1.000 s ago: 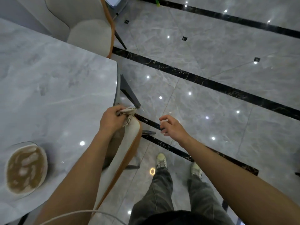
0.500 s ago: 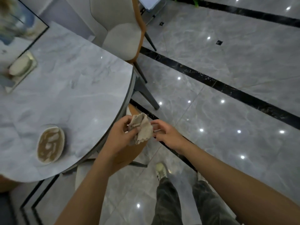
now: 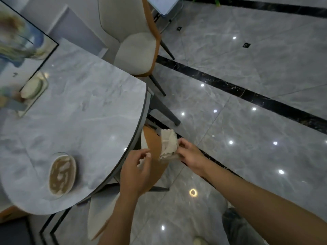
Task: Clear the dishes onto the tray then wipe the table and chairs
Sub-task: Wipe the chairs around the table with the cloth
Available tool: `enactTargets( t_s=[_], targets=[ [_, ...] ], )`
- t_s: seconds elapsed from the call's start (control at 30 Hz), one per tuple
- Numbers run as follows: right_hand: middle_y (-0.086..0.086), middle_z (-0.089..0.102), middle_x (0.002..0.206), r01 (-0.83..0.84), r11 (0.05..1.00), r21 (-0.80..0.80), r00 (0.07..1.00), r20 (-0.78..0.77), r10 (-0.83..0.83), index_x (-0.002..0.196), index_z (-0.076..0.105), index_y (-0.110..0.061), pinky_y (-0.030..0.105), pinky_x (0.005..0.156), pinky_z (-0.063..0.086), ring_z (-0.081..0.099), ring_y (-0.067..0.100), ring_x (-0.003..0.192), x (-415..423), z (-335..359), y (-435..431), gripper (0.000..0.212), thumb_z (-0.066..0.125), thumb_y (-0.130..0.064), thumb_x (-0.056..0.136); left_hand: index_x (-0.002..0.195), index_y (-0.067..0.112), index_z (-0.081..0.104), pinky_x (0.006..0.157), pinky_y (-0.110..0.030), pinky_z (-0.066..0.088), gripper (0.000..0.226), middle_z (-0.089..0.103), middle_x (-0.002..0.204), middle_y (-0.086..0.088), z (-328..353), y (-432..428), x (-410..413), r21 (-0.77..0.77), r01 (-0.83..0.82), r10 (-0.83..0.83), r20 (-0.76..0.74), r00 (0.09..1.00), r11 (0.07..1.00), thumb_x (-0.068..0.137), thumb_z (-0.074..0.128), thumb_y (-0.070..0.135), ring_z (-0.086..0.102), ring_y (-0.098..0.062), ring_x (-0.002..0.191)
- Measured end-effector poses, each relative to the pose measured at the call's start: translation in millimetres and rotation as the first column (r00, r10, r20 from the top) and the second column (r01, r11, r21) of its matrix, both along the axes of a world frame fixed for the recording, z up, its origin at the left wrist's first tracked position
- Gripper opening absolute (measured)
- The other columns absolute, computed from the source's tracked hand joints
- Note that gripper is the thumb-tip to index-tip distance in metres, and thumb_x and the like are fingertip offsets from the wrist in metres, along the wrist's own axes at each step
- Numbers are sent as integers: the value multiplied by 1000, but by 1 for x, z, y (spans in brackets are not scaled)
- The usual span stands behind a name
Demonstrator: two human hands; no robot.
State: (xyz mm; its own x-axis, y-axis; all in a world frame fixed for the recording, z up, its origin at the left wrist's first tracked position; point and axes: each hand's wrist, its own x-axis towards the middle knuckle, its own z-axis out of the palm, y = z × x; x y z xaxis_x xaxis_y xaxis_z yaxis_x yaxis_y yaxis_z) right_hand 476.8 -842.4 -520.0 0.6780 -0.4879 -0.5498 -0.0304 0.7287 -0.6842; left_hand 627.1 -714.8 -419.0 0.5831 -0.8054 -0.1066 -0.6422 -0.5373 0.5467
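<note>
The grey marble-pattern floor (image 3: pixel 247 138), crossed by dark bands, fills the right side of the view. The rounded grey stone table (image 3: pixel 79 112) takes up the left. A cream chair (image 3: pixel 134 50) with an orange back edge stands at the table's far side. A second chair (image 3: pixel 154 144), its orange back showing, is tucked in at the near edge beneath the hands.

Both bare forearms reach in from below. The left hand (image 3: pixel 136 172) hovers just off the table's edge above the near chair, back to the camera. Its fingers are loosely curled, thumb and forefinger near each other, with nothing clearly in them. The right hand (image 3: pixel 191 156) is extended to its right, its fingertips pinching the crumpled beige cloth (image 3: pixel 169 143). The cloth stands up from the pinch, above the chair back and apart from the left hand.

A bowl (image 3: pixel 62 175) with brownish leftovers sits on the table near its front edge. A blurred tray (image 3: pixel 33 101) holding a pale dish (image 3: pixel 31 87) lies at the table's far left.
</note>
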Motion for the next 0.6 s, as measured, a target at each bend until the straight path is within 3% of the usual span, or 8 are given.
enactTargets(
  t_s=[0.07, 0.13, 0.23, 0.37, 0.47, 0.6],
  targets=[
    [13, 71, 111, 30, 999, -10, 996, -89, -31, 104, 60, -13, 54, 99, 56, 71, 31, 103, 9, -7, -20, 12, 65, -6, 95, 111, 28, 68, 81, -31, 55, 13, 63, 106, 13, -9, 13, 15, 37, -98, 92, 127, 988, 995, 102, 60, 33, 61, -4, 97],
    [12, 70, 112, 3, 993, -115, 978, -207, -27, 110, 58, -15, 51, 95, 59, 70, 31, 105, 19, -13, -39, 19, 63, -5, 95, 105, 31, 67, 78, -34, 55, 10, 63, 100, 11, -17, 27, 28, 65, -153, 138, 189, 972, 986, 102, 59, 35, 61, -7, 92],
    [2, 67, 108, -77, 976, -204, 973, -229, 29, 118, 59, -18, 34, 83, 61, 67, 22, 104, 49, -27, -57, 30, 65, -1, 94, 87, 34, 62, 62, -30, 51, 19, 60, 81, 16, -34, 38, 42, 125, -70, 38, 242, 969, 990, 103, 52, 36, 59, -2, 73],
    [-3, 65, 111, -195, 939, -281, 947, -304, 106, 127, 61, -21, 21, 67, 52, 64, 17, 104, 97, -50, -69, 38, 66, -3, 94, 74, 28, 59, 46, -32, 45, 24, 52, 68, 14, -53, 43, 46, 74, -33, 5, 348, 937, 997, 94, 45, 30, 49, -6, 57],
    [2, 65, 116, -227, 909, -349, 909, -410, 70, 126, 62, -25, 34, 73, 60, 65, 23, 104, 128, -61, -71, 33, 64, -9, 97, 72, 25, 63, 43, -34, 44, 26, 54, 68, 13, -57, 49, 50, 20, -6, -2, 355, 935, 1000, 91, 46, 28, 49, -8, 55],
    [1, 65, 106, -385, 830, -403, 882, -425, 203, 116, 66, -26, 43, 79, 61, 64, 24, 92, 154, -58, -59, 17, 57, -26, 102, 75, 20, 68, 43, -29, 42, 27, 56, 70, 10, -61, 49, 54, 7, 39, -38, 373, 927, 999, 90, 46, 26, 51, -9, 57]
  ],
)
